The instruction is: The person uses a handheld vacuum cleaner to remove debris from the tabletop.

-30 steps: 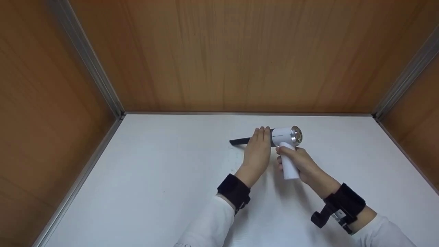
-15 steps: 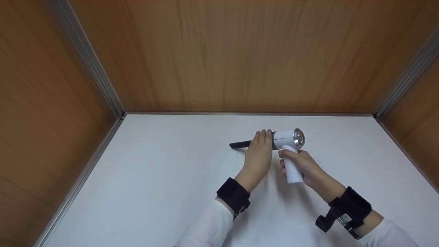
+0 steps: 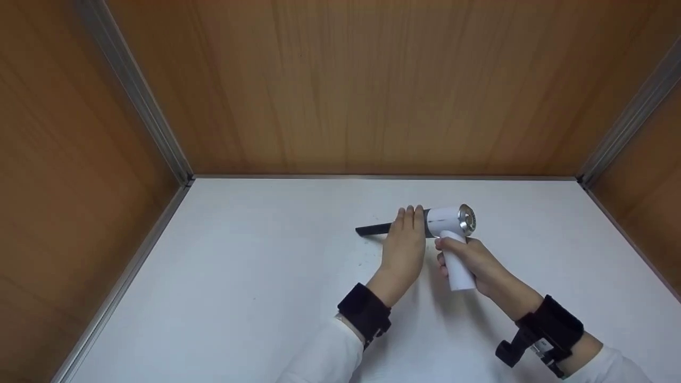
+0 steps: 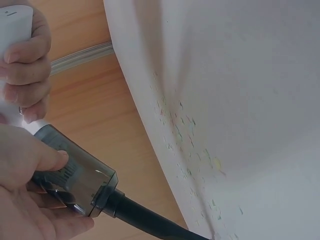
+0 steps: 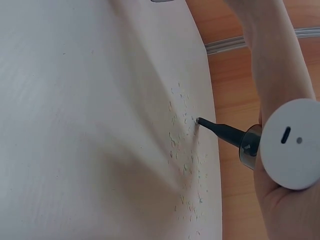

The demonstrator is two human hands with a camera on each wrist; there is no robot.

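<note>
A small handheld vacuum (image 3: 446, 218) has a white body, a silver end cap and a thin black nozzle (image 3: 372, 229) pointing left over the white table (image 3: 239, 276). My right hand (image 3: 471, 256) grips its white handle (image 3: 458, 272). My left hand (image 3: 404, 242) holds the dark see-through dust cup (image 4: 80, 175) between thumb and fingers. In the right wrist view the nozzle tip (image 5: 200, 121) touches a scatter of tiny coloured crumbs (image 5: 182, 150). The round handle base (image 5: 290, 144) faces that camera. The crumbs (image 4: 192, 150) also show in the left wrist view.
Brown wooden walls (image 3: 372, 85) with metal corner strips (image 3: 135, 90) close the table in at the back, left and right. Both wrists wear black straps (image 3: 364, 311).
Both hands and the vacuum have shifted slightly nearer to me and a little to the right. The grips are unchanged.
</note>
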